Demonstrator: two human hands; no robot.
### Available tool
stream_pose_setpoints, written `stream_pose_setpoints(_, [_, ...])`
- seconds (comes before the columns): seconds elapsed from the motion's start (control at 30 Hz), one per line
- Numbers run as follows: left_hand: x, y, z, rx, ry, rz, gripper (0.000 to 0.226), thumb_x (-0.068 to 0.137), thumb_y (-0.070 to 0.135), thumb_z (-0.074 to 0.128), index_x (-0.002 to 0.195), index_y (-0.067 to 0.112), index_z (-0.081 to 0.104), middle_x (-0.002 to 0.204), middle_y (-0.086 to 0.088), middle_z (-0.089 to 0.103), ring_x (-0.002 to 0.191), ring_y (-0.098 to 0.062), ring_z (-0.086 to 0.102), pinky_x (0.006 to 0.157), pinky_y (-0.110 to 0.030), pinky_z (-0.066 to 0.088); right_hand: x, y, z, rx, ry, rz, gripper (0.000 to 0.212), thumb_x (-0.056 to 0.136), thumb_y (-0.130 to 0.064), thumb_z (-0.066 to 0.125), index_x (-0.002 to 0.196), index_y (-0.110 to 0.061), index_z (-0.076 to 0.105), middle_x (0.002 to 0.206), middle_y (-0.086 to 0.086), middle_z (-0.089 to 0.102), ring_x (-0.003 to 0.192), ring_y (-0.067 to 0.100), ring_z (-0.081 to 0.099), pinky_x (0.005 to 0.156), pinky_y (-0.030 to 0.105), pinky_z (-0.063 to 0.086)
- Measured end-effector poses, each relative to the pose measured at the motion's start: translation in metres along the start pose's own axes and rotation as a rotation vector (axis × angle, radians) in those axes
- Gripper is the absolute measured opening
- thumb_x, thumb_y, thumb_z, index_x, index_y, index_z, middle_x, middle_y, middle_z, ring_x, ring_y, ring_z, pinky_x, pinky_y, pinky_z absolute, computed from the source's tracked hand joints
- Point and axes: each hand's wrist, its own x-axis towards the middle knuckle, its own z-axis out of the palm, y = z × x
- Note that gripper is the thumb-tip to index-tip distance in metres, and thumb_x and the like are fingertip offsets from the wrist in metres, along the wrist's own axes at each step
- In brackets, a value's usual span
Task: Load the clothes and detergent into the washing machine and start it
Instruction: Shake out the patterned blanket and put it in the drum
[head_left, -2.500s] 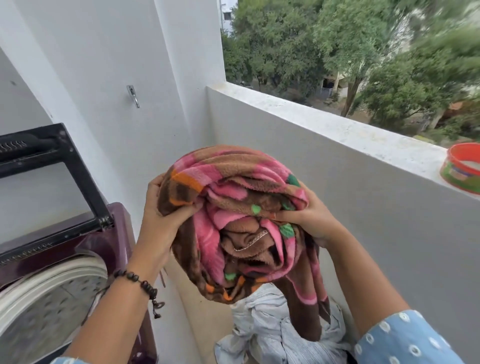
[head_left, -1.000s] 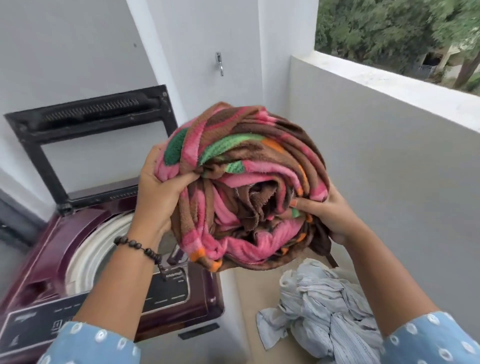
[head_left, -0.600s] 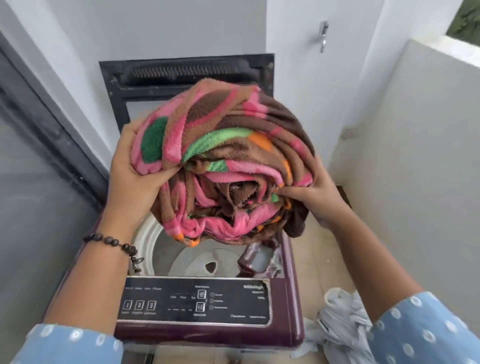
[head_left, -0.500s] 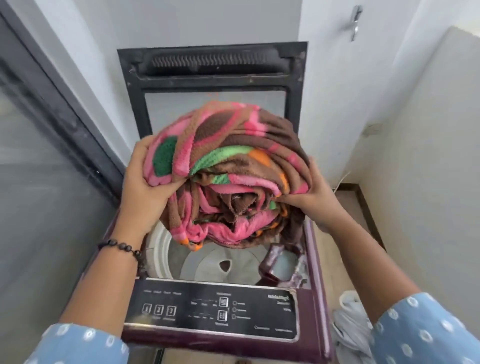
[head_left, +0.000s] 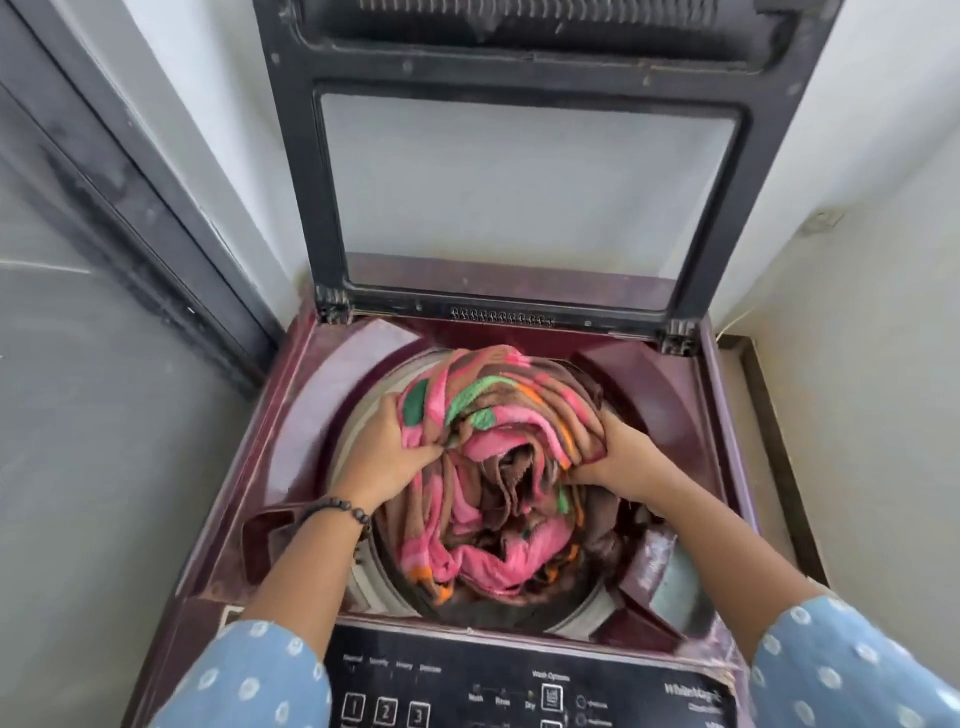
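Observation:
A bundled pink, brown and green fleece blanket (head_left: 498, 467) fills the mouth of the drum of a maroon top-loading washing machine (head_left: 306, 415). My left hand (head_left: 387, 452) grips the bundle's left side, fingers dug into the folds. My right hand (head_left: 621, 454) grips its right side. The lower part of the blanket sits inside the drum; the upper part bulges above the rim. The machine's lid (head_left: 524, 171) stands upright and open at the back. No detergent is in view.
The black control panel (head_left: 519, 691) with numbered buttons lies at the near edge under my forearms. A dark door frame (head_left: 130, 192) runs down the left. White walls close in behind and to the right, with a strip of floor (head_left: 763, 415) at the right.
I have turned from the balcony wall to the washing machine and lowered the blanket from chest height into the drum opening. The pile of pale clothes on the floor has left the view.

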Motion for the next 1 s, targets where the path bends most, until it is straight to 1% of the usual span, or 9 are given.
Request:
stream_pose_setpoints(0.07, [0.016,0.001,-0.002,0.133,-0.076,-0.075,0.085,0.076,0.022,0.082,0.144,0.009,0.032,0.137,-0.010,0.052,0.125,-0.026,0.051,0.098,-0.030,0.040,0.014,-0.009,0.004,-0.104,-0.094,0.049,0.098,0.072,-0.031,0.083,0.147,-0.009,0.025,0.136,0.013,0.053,0.117,0.030,0.056,0.083,0.030,0.046])
stream_pose_setpoints(0.17, [0.031,0.008,-0.004,0.231,-0.202,-0.148,0.099,0.081,0.030,0.078,0.152,0.009,0.014,0.151,-0.014,0.037,0.135,-0.029,0.041,0.104,-0.032,0.036,0.028,-0.022,0.014,-0.173,-0.164,0.104,0.103,0.085,-0.035,0.069,0.154,-0.015,-0.005,0.130,0.021,0.053,0.083,0.033,0.065,0.057,0.035,0.053])
stream_pose_setpoints(0.2, [0.034,0.009,-0.005,0.249,-0.229,-0.154,0.097,0.083,0.032,0.076,0.153,0.010,0.012,0.154,-0.014,0.033,0.137,-0.029,0.039,0.105,-0.034,0.036,0.032,-0.026,0.017,-0.202,-0.129,0.094,0.094,0.089,-0.034,0.064,0.154,-0.013,-0.001,0.127,0.022,0.056,0.083,0.035,0.065,0.062,0.039,0.054])
stream_pose_setpoints(0.3, [0.037,0.009,-0.001,0.282,-0.259,-0.139,0.090,0.086,0.036,0.071,0.153,0.011,0.016,0.157,-0.012,0.028,0.140,-0.028,0.035,0.107,-0.034,0.034,0.038,-0.035,0.022,-0.260,-0.036,0.022,0.066,0.096,-0.027,0.054,0.149,-0.009,0.020,0.134,0.021,0.055,0.119,0.037,0.054,0.095,0.039,0.046])
stream_pose_setpoints(0.57, [0.021,0.016,0.011,0.304,-0.300,-0.091,0.069,0.092,0.038,0.062,0.150,0.019,0.028,0.155,-0.007,0.032,0.136,-0.025,0.041,0.106,-0.036,0.037,0.025,-0.044,0.015,-0.216,-0.088,-0.044,0.041,0.101,-0.017,0.043,0.142,-0.013,0.044,0.143,0.009,0.051,0.128,0.025,0.049,0.103,0.030,0.038])
stream_pose_setpoints(0.73, [0.006,0.030,0.008,0.303,-0.247,-0.015,0.049,0.098,0.031,0.055,0.144,0.021,0.043,0.150,-0.003,0.044,0.134,-0.022,0.044,0.104,-0.031,0.037,0.005,-0.050,0.002,-0.175,-0.040,-0.111,0.042,0.098,-0.002,0.036,0.133,-0.013,0.056,0.137,0.007,0.056,0.125,0.023,0.053,0.103,0.029,0.043])
stream_pose_setpoints(0.87, [-0.006,0.041,0.010,0.227,-0.155,0.036,0.034,0.100,0.019,0.052,0.133,0.023,0.057,0.135,-0.002,0.059,0.120,-0.019,0.057,0.096,-0.028,0.045,-0.009,-0.051,-0.005,-0.096,0.029,-0.155,0.044,0.093,0.010,0.039,0.125,-0.007,0.062,0.128,0.011,0.063,0.117,0.024,0.061,0.101,0.031,0.047])
stream_pose_setpoints(0.93, [-0.012,0.048,0.015,0.085,-0.131,0.032,0.030,0.100,0.014,0.049,0.126,0.024,0.062,0.119,-0.005,0.069,0.095,-0.016,0.069,0.087,-0.030,0.055,-0.015,-0.050,-0.007,0.009,0.035,-0.122,0.033,0.094,0.007,0.045,0.117,-0.005,0.066,0.112,0.013,0.069,0.090,0.023,0.071,0.085,0.033,0.057])
stream_pose_setpoints(1.0, [-0.018,0.057,0.022,0.003,-0.148,0.039,0.026,0.099,0.014,0.051,0.116,0.025,0.067,0.086,-0.002,0.076,0.062,-0.011,0.069,0.071,-0.027,0.058,-0.024,-0.050,-0.009,0.030,0.065,-0.116,0.016,0.095,-0.007,0.054,0.099,-0.003,0.069,0.087,0.011,0.074,0.061,0.018,0.070,0.067,0.030,0.060])
